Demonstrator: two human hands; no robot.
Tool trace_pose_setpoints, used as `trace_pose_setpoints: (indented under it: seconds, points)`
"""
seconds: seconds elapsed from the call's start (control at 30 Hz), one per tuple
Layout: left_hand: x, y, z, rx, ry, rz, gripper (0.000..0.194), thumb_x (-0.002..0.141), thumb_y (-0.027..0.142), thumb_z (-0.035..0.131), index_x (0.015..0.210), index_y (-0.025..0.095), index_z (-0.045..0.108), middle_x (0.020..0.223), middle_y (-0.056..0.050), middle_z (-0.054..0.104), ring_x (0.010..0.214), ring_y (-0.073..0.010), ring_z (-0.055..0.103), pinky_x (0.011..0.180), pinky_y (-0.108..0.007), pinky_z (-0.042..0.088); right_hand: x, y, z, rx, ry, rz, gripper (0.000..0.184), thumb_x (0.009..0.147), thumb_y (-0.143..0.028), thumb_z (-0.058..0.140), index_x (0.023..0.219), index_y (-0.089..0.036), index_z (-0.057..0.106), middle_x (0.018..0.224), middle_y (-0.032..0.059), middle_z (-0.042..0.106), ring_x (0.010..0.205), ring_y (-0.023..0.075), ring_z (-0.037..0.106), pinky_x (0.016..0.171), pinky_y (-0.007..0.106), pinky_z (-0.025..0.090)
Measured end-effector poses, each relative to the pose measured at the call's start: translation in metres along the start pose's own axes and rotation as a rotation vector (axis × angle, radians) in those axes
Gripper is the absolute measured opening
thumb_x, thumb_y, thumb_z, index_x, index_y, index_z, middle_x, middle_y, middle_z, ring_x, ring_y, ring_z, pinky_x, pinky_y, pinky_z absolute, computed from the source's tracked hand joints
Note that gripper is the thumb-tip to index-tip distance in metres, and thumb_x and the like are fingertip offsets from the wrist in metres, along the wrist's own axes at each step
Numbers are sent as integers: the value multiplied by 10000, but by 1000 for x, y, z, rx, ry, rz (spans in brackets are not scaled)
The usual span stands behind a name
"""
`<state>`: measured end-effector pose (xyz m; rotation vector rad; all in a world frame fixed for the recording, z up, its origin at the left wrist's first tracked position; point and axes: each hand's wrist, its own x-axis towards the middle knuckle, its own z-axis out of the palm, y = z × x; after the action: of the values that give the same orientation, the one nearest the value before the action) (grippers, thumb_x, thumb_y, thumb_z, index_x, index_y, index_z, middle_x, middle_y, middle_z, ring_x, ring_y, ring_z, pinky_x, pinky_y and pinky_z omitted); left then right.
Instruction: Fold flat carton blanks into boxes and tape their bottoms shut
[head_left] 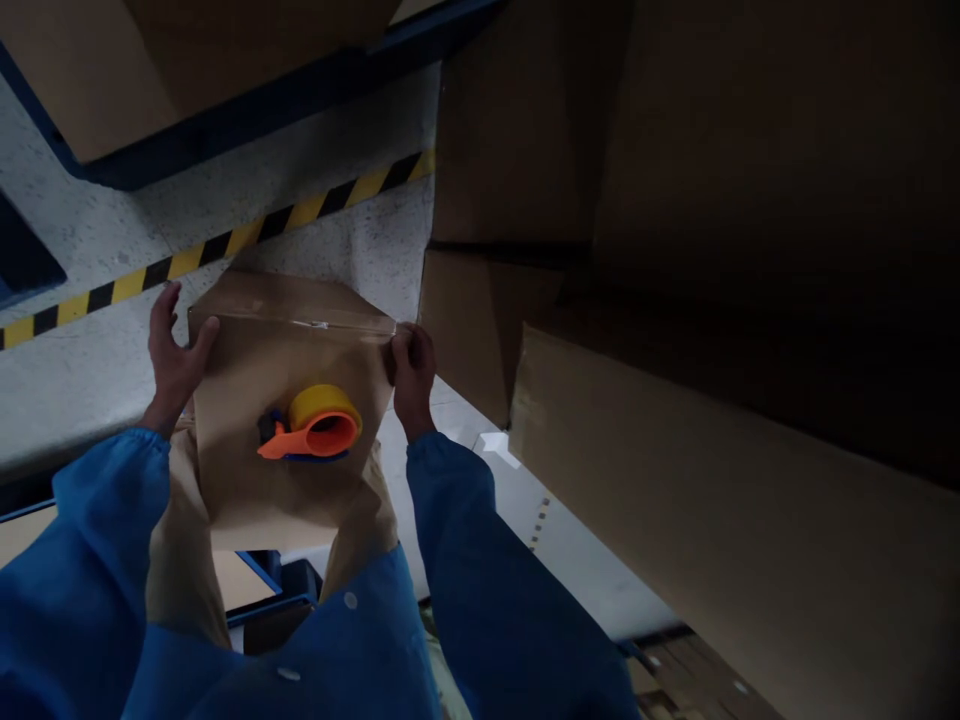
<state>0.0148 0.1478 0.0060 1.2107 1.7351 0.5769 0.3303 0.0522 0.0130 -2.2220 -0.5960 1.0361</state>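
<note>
A cardboard box is in front of me, between or on my tan-trousered legs. Clear tape runs along its far upper edge. On its top lies a tape dispenser, orange with a yellow roll. At the box's far left corner is my left hand, open, its thumb by the cardboard and its fingers spread outside the edge. My right hand is at the far right corner, where its curled fingers close on the end of the clear tape. The fingertips are partly hidden in shadow.
Large cardboard boxes stand close on my right. Another carton rests on a dark blue base beyond a yellow-and-black floor stripe. Behind my legs, a blue-edged surface shows.
</note>
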Motion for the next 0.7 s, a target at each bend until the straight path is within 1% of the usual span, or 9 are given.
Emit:
trace_pose_setpoints:
  seconds: [0.1,0.23,0.33,0.47,0.53,0.6,0.63,0.67,0.7]
  points:
    - [0,6,6,-67,21,62,434,833,555,694,1100,217,645,1193,-87,685,1171,-250,621,1046,-381,484,1,10,-1,214,26,15,479,799,-550,655,1139,-213,643,1213,73,650,1155,189,602,1051,346,457]
    - [4,8,16,-160,6,30,258,861,431,705,975,208,645,1126,-54,699,1086,-206,644,972,-331,508,9,18,1,385,57,72,409,772,-518,701,1065,-233,676,1251,52,642,1198,186,581,1092,377,428]
    - [9,7,19,-159,38,42,155,871,324,709,900,180,659,1007,-40,711,985,-172,654,909,-297,507,15,19,5,397,80,51,316,784,-489,703,958,-226,675,1292,50,627,1200,186,578,1080,396,438]
    - [14,6,25,-160,135,52,120,895,226,686,806,161,639,866,-25,709,865,-150,659,851,-279,506,24,12,11,316,135,-6,250,802,-432,694,791,-190,631,1303,66,615,1230,195,564,1081,393,436]
    - [15,6,28,-173,153,30,121,903,185,652,787,171,622,882,-24,718,897,-160,676,879,-286,513,27,7,13,300,177,39,230,792,-409,694,852,-192,649,1255,62,634,1189,195,590,1044,382,468]
    - [16,7,32,-169,165,0,57,884,142,631,843,179,640,944,-27,730,962,-175,686,907,-289,516,30,2,16,298,219,137,314,771,-354,697,1050,-215,657,1208,43,651,1112,179,624,980,359,509]
    - [17,8,33,-168,172,-18,82,867,119,621,905,183,656,979,-28,733,980,-178,688,907,-287,518,32,0,18,300,231,187,393,767,-320,687,1145,-228,632,1174,31,663,1068,167,639,948,343,524]
    - [18,9,34,-167,182,-35,160,850,98,608,971,187,664,1004,-29,732,987,-179,689,903,-283,518,34,-3,20,300,238,227,447,768,-288,669,1207,-236,601,1127,18,676,1026,155,651,921,327,533]
    - [19,11,34,-163,193,-49,226,834,80,590,1017,187,667,1017,-31,731,990,-178,687,899,-280,516,36,-5,22,297,240,254,461,770,-258,650,1225,-234,581,1070,5,688,988,145,660,900,313,538]
